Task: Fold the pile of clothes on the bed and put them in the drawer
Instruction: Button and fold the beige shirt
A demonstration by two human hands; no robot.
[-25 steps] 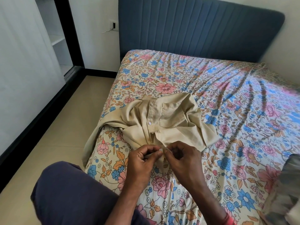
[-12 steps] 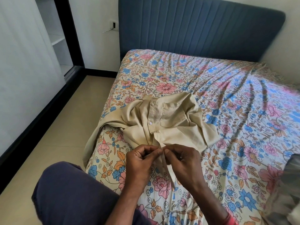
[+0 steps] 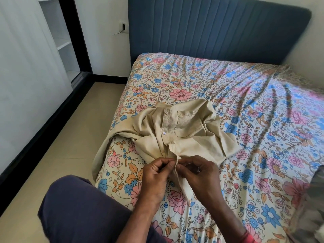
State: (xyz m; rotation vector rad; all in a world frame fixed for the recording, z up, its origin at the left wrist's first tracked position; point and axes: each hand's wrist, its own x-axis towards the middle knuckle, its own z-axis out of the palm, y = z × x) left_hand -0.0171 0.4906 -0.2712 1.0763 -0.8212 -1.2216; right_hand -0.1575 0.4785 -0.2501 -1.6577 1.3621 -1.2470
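**Beige shirt getting buttoned up before the fold**

Head view: a beige button-up shirt [image 3: 182, 132] is spread rumpled on the floral bedsheet [image 3: 263, 137] in the middle of the frame, one sleeve hanging over the bed's left edge. Just below centre, the front placket is pinched from both sides: the left hand [image 3: 154, 178] and the right hand [image 3: 198, 174] are each closed tight on the fabric, fingertips nearly touching. It looks like a lower button is being done up, so the fold itself probably hasn't been started. Two buttons higher up appear fastened.

Next move, as a guess: the button gets pushed through its hole, then the shirt is smoothed flat.

A grey cloth [image 3: 312, 204] is blurred at the right edge. A drawer can't be seen.

No brand, label or readable writing can be made out.
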